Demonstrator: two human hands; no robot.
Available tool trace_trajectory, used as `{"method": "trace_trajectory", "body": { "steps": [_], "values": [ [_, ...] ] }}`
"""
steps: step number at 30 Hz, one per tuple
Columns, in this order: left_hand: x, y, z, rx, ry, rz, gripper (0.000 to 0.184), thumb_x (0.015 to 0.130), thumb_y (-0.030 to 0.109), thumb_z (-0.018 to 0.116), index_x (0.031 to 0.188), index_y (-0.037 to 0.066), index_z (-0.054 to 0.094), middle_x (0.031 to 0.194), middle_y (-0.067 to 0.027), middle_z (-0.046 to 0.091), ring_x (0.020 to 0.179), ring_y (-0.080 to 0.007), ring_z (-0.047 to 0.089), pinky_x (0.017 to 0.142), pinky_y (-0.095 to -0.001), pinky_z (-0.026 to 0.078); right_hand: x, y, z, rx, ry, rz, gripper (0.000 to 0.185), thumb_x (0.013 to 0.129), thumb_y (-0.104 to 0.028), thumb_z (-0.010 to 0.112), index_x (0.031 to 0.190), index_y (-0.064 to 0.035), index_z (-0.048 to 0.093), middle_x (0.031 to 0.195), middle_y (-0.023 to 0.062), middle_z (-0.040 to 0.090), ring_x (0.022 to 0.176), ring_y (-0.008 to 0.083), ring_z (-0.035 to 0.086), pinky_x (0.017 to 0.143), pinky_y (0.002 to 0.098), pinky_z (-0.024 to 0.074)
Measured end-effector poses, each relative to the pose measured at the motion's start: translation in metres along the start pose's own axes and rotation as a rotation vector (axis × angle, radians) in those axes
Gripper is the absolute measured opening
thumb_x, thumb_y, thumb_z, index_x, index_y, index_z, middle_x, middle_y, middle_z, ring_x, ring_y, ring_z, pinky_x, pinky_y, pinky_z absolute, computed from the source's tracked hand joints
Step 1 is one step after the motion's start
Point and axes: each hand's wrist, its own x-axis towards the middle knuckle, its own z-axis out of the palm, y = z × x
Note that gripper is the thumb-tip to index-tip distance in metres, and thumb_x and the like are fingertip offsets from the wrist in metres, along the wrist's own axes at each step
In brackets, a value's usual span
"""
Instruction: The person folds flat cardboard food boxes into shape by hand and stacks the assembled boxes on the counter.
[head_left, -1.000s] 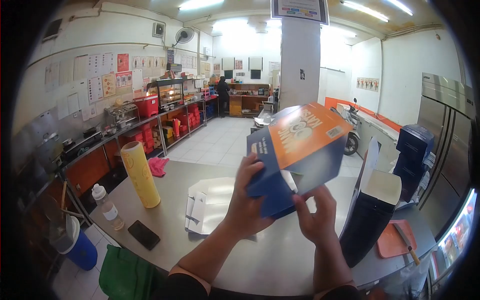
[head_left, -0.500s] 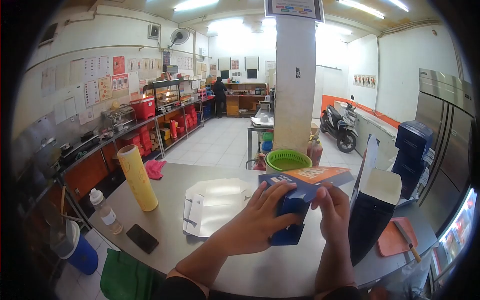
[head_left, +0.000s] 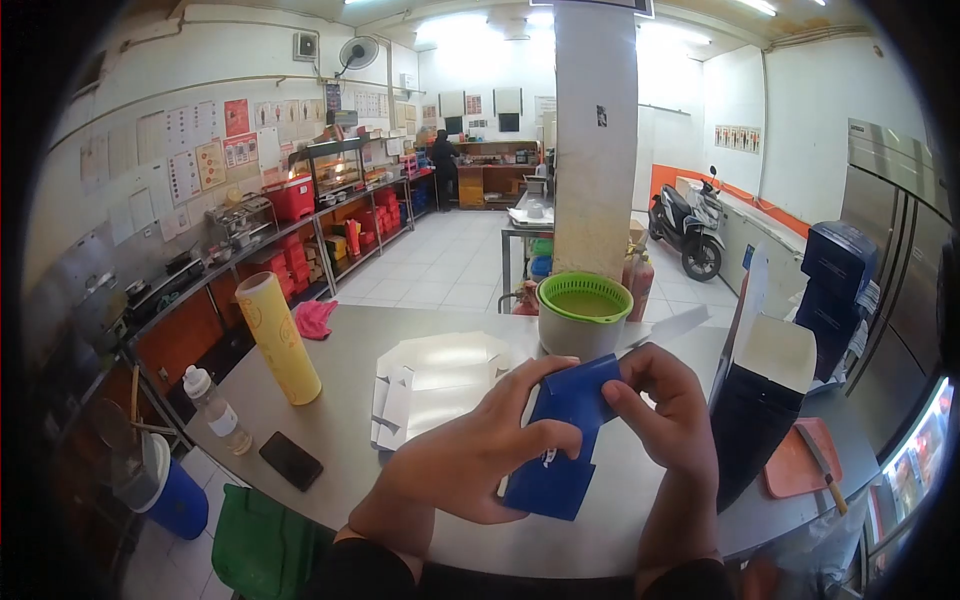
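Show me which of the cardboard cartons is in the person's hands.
The blue carton, between the left hand and right hand. The white carton lies opened out on the table, and the dark carton stands at the right; neither is held.

My left hand [head_left: 475,450] at 6 o'clock, back showing, fingers closed in grip, thumb [head_left: 555,438] toward 2. Left forearm [head_left: 395,520] rising from 7. My right hand [head_left: 668,410] at 4, fingers curled, thumb [head_left: 628,405] toward 10, pinching. Right forearm [head_left: 682,520] from 5.
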Motion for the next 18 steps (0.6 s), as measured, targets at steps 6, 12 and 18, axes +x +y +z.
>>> {"method": "trace_trajectory", "body": {
  "steps": [6,12,18],
  "values": [
    [0.0,-0.002,0.003,0.023,0.054,-0.015,0.078,0.064,0.014,0.094,0.125,0.03,0.049,0.157,-0.0236,0.023,0.142,-0.0577,0.032,0.118,-0.0599,0.035,0.0,-0.001,0.005,-0.195,0.003,-0.061,0.022,0.093,-0.013,0.081,0.089,-0.0006,0.064,0.074,0.0041,0.065,0.066,0.0086,0.056,0.061,0.0259,0.0453],
    [0.004,-0.006,0.007,0.184,0.114,-0.023,0.077,0.062,0.016,0.095,0.123,0.027,0.05,0.155,-0.0226,0.026,0.144,-0.0558,0.031,0.122,-0.0678,0.025,0.001,-0.005,0.008,-0.241,0.044,-0.038,0.024,0.094,-0.011,0.08,0.08,-0.0001,0.065,0.07,0.0064,0.066,0.064,0.0102,0.058,0.061,0.0268,0.0469],
    [0.001,-0.005,0.007,0.102,0.114,0.085,0.074,0.064,0.015,0.094,0.124,0.027,0.052,0.154,-0.0222,0.027,0.145,-0.0536,0.032,0.122,-0.0677,0.026,-0.007,-0.011,0.001,0.127,-0.056,0.101,0.023,0.095,-0.009,0.078,0.078,-0.0015,0.065,0.072,0.0044,0.068,0.064,0.0104,0.06,0.063,0.0258,0.0468]
  ]
}}
